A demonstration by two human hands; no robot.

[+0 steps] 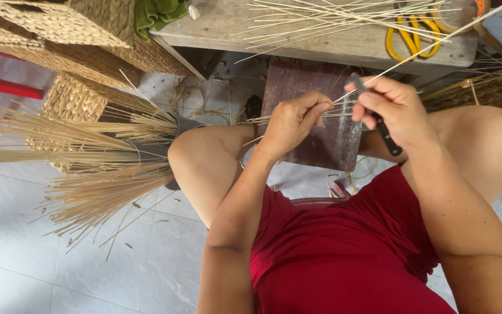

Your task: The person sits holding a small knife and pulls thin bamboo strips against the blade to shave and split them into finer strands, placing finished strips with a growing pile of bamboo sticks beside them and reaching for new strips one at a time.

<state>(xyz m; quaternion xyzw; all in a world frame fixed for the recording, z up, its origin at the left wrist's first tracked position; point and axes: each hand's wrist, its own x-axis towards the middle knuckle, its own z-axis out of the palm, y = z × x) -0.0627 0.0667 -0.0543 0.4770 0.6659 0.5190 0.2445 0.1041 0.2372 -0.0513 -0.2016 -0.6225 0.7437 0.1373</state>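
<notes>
On the pale tiled floor [42,273] a person sits in red clothes [344,256], with both knees spread wide. To the left, a big bunch of long dry straws [76,168] fans out from a grey holder [164,148]. Behind it stand some woven baskets [71,40], one on top of another. Across the top runs a worn wooden bench [321,40]. Many thin sticks [332,20] lie loose on it, next to yellow scissors [411,40] and a green cloth [155,14]. Between the knees sits a dark brown wooden block [315,110], under both hands.

The left hand [291,125] is closed in a pinch. It holds a few thin pale strips [274,118] between thumb and fingers. The strips stick out to the left, over the knee.

The right hand [396,110] is wrapped around a small knife with a dark handle [387,136]. The handle pokes out below the hand. The blade end is near the thumb, touching one long thin stick [437,40]. That stick runs up and to the right, past the bench. The two hands are close together.
</notes>
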